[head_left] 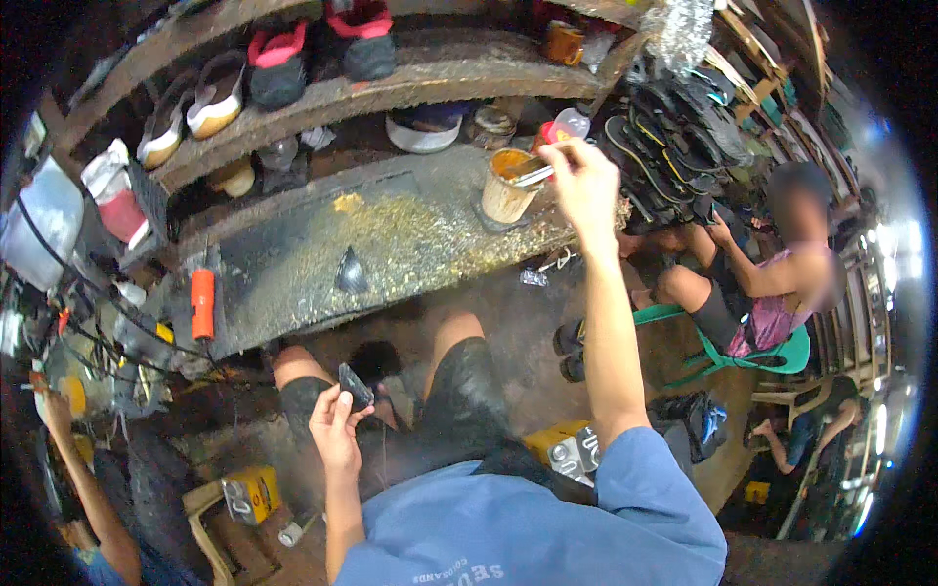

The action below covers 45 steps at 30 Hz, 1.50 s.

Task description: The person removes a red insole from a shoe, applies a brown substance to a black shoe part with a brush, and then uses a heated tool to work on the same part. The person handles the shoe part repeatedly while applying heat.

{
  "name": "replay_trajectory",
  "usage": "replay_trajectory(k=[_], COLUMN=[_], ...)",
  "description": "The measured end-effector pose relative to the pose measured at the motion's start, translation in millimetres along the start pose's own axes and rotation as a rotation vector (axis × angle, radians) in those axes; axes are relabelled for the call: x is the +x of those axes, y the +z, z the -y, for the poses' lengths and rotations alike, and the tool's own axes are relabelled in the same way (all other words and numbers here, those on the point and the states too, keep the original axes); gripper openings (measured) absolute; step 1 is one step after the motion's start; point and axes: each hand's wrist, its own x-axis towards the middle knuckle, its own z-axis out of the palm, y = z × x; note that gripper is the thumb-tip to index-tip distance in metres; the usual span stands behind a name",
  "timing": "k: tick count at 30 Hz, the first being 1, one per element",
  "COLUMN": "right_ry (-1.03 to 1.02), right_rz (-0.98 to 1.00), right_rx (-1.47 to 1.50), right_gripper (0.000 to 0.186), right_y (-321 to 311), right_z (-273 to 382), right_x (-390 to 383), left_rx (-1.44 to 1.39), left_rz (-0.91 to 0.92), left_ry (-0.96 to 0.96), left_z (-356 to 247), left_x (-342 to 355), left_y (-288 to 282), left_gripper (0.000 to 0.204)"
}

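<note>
Head view, looking down at a grubby dark workbench with a yellowish crust (pixel 410 234). The left hand (pixel 335 430) is down over the lap, clear of the bench, with thumb and fingers pinched on a small black wedge-shaped piece (pixel 356 388), which sticks up past the fingertips. The right hand (pixel 588 186) is stretched out over the far right part of the bench, fingers closed on a slim greyish stick-like tool (pixel 532 176) at the mouth of a stained cream tub with orange-yellow stuff inside (pixel 506 202). Can't really tell what kind of tool, it's too small and blurry. So the hands are well apart.

A second black pointed piece (pixel 350 271) sits on the bench by the near edge, and there's an orange-red cylinder (pixel 202 305) at the left end. Up on the wooden shelf (pixel 440 86) you've got two black shoes with pink-red linings (pixel 368 51). Black soles (pixel 660 161) are piled right of the tub, and beyond them someone in a pinkish top (pixel 777 293) sits on a green plastic chair (pixel 787 354).
</note>
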Motion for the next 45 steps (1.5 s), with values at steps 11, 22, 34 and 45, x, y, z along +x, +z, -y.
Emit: replay_trajectory(k=[11, 22, 34, 45], right_ry=[-0.115, -0.208, -0.153, -0.168], right_rz=[0.200, 0.286, 0.394, 0.300], right_rx=[-0.236, -0.290, -0.231, -0.176], right_gripper=[0.023, 0.020, 0.020, 0.021], right_y=[42, 46, 51, 43], right_z=[-9, -8, -8, -13], right_x=[13, 28, 24, 22], left_rx=[0.076, 0.055, 0.008, 0.004], left_rz=[-0.190, -0.204, -0.216, -0.186], left_ry=[0.052, 0.038, 0.034, 0.036], left_z=[54, 64, 59, 65], left_x=[25, 38, 37, 39], left_y=[-38, -49, -47, -58], left_gripper=[0.022, 0.023, 0.021, 0.020])
